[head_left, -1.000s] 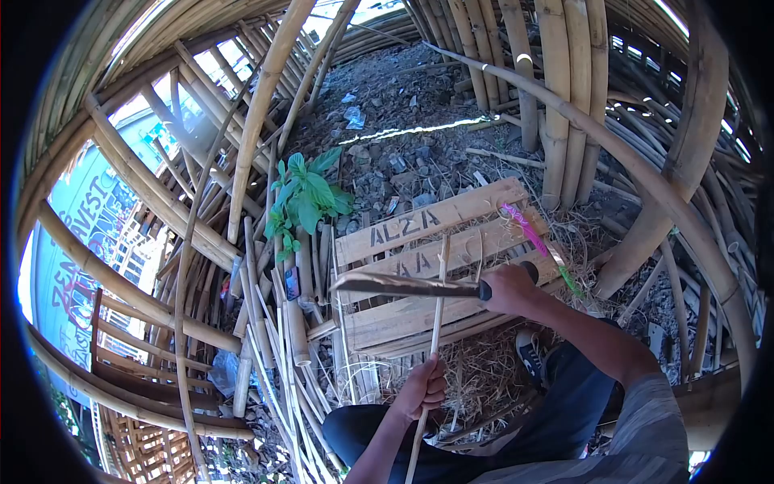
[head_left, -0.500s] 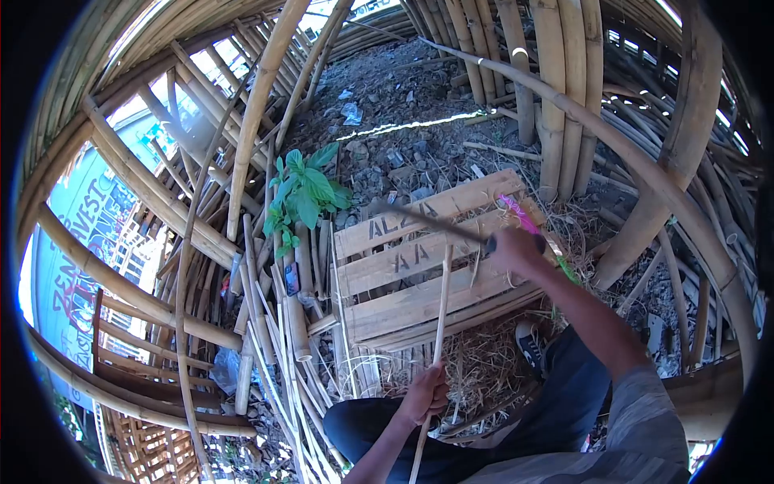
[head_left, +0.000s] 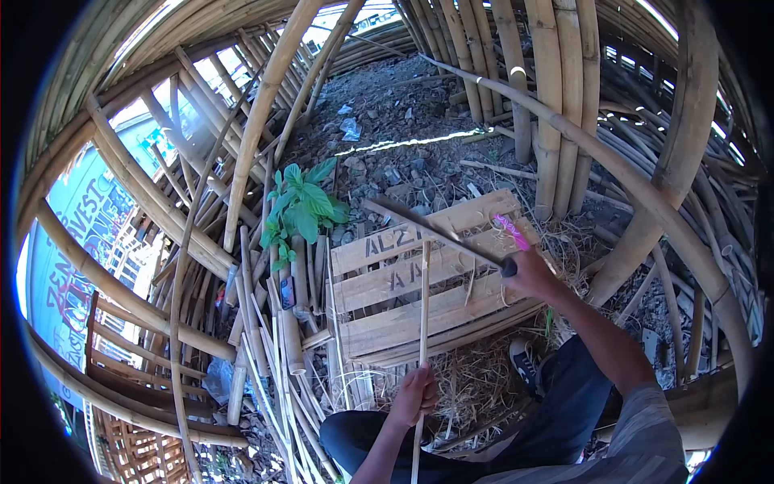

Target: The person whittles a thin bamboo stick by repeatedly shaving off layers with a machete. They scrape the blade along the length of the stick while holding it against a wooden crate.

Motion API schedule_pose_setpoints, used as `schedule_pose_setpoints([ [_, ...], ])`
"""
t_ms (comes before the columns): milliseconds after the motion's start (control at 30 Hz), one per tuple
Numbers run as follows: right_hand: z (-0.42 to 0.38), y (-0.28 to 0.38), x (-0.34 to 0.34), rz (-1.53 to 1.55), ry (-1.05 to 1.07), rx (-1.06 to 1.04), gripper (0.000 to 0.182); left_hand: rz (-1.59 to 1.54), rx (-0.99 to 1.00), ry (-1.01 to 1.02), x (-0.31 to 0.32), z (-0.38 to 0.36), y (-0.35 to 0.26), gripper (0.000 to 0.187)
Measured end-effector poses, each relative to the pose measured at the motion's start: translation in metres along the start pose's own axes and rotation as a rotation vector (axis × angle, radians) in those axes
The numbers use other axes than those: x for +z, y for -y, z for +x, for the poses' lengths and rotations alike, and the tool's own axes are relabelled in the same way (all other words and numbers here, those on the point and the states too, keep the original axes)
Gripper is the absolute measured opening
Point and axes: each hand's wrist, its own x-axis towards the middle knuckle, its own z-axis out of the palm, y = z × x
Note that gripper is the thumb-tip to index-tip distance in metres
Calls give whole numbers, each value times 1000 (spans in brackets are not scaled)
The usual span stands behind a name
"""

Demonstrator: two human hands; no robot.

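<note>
My left hand (head_left: 416, 395) is wrapped round a thin bamboo stick (head_left: 424, 310). The stick stands nearly upright in front of me, its upper end overlapping the wooden crate (head_left: 379, 321). In my right hand (head_left: 532, 274) is a machete (head_left: 435, 230), gripped by its dark handle. Its long blade points up and to the left, crossing over the crate's slats close to the top of the stick. Black letters are printed on the crate, and a pink strip (head_left: 511, 231) lies at its right side.
Split bamboo strips (head_left: 282, 387) lie to the left of my knee. A leafy green plant (head_left: 303, 206) grows behind them, with a phone-like object (head_left: 288, 292) nearby. Thick bamboo poles (head_left: 564, 105) rise at the back right. Straw shavings (head_left: 468, 387) cover the ground before the crate.
My right hand has come down slightly to the right with the machete, whose blade now shows more clearly. The stick's top has shifted left, still in my left hand.
</note>
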Motion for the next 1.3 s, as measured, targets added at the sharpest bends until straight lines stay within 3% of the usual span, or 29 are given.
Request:
schedule_pose_setpoints([
  [67, -8, 30, 13, -104, 130, -120, 20, 78, 61, -146, -1, 6, 4, 41],
  [200, -19, 61, 52, -269, 309, -212, 23, 153, 71, -205, -1, 4, 4, 40],
  [433, 11, 38, 55, -322, 251, -49, 25, 200, 51, -203, -5, -1, 4, 38],
  [633, -14, 57, 61, -228, 347, -122, 25, 53, 17, -132, -5, -4, 7, 41],
  [867, 9, 37, 52, -308, 162, 11, 24, -29, -54, -46, -2, 4, 6, 41],
  [1000, -14, 57, 55, -306, 328, -54, 26, 40, -15, -82, -4, 2, 13, 40],
  [1133, 16, 25, 51, -291, 215, 102, 28, 103, -19, -84, -1, 2, 7, 40],
  [1300, 5, 47, 49, -300, 230, 42, 28, -16, -61, 13, -7, 6, 6, 40],
])
